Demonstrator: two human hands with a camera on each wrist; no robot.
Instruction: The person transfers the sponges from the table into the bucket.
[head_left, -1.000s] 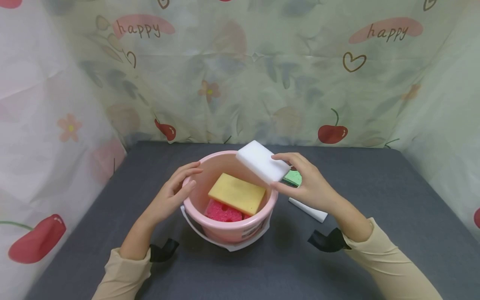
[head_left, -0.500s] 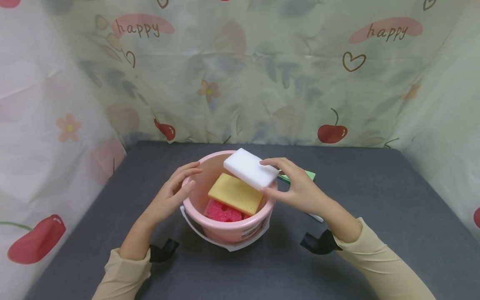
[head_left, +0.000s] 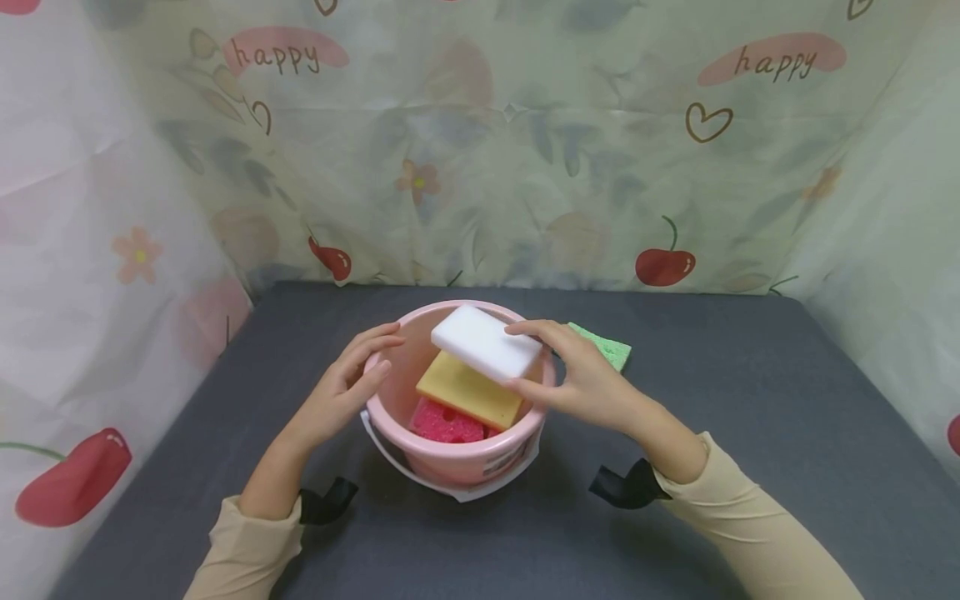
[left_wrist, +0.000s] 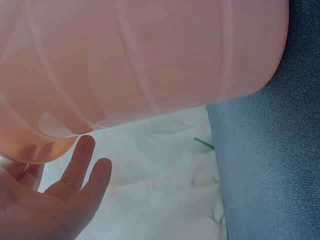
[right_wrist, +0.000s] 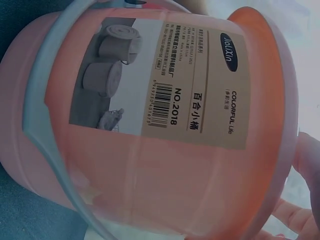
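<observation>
A pink bucket [head_left: 442,462] stands mid-table with its white handle [head_left: 459,495] lowered at the front. My left hand [head_left: 347,385] rests at its left rim, fingers loosely extended; the left wrist view shows two straight fingers [left_wrist: 82,165] beside the outer wall. With thumb and fingers, my right hand [head_left: 581,379] pinches a white sponge block [head_left: 483,340], tilted over the bucket's opening. Below the block, a yellow sponge [head_left: 465,392] lies slanted on a red sponge [head_left: 447,422] inside the bucket. In the right wrist view, a printed label [right_wrist: 165,82] shows on the bucket's side.
A green sponge [head_left: 606,347] lies on the dark tabletop [head_left: 750,400] behind my right hand, partly covered by it. Patterned curtains [head_left: 510,167] hang at the back and both sides. Each wrist carries a black strap [head_left: 630,485].
My right hand has carried the white sponge block left and lower over the bucket. The hand now hides a small white item seen earlier on the table. My left hand stays put.
</observation>
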